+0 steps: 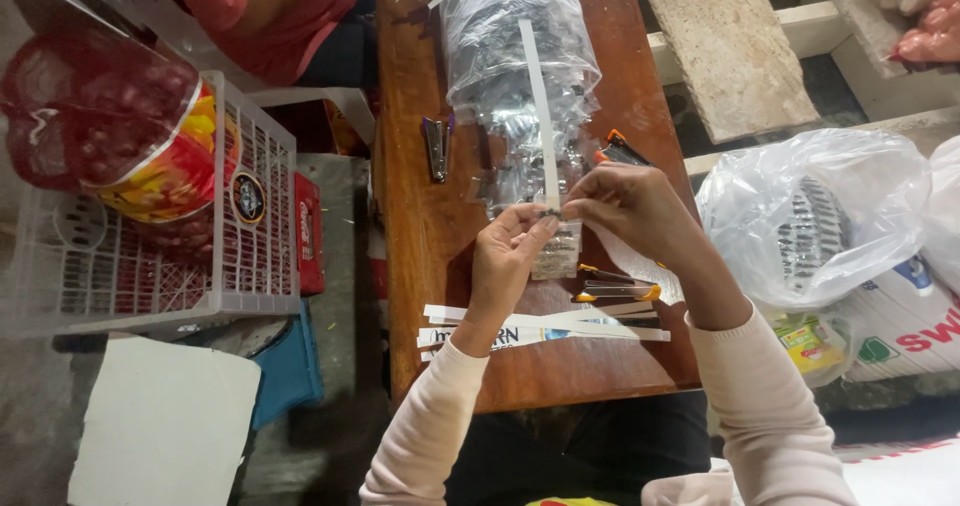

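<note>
Above the middle of the wooden table, the fingertips of both hands met on one spot; the left hand pinched the near end of a long white paper strip together with the top of a small clear packet, thumb and forefinger pressed close; the right hand pinched the same join from the right side, its fingers curled and closed on it; the strip ran away from the fingers toward the far end of the table, lying over a big clear bag of small packets; the small packet hung below the pinch, just above the wood. To do this step well, I judged, the packet's top edge ought to sit square across the strip and be held flat and firm, so nothing slipped before fastening. Near the hands lay an orange-and-black stapler; nearer still, a sheaf of spare white strips; to the left, a small metal stapler rested on the wood; well off to the left stood a white plastic crate; to the right, a white plastic bag.
</note>
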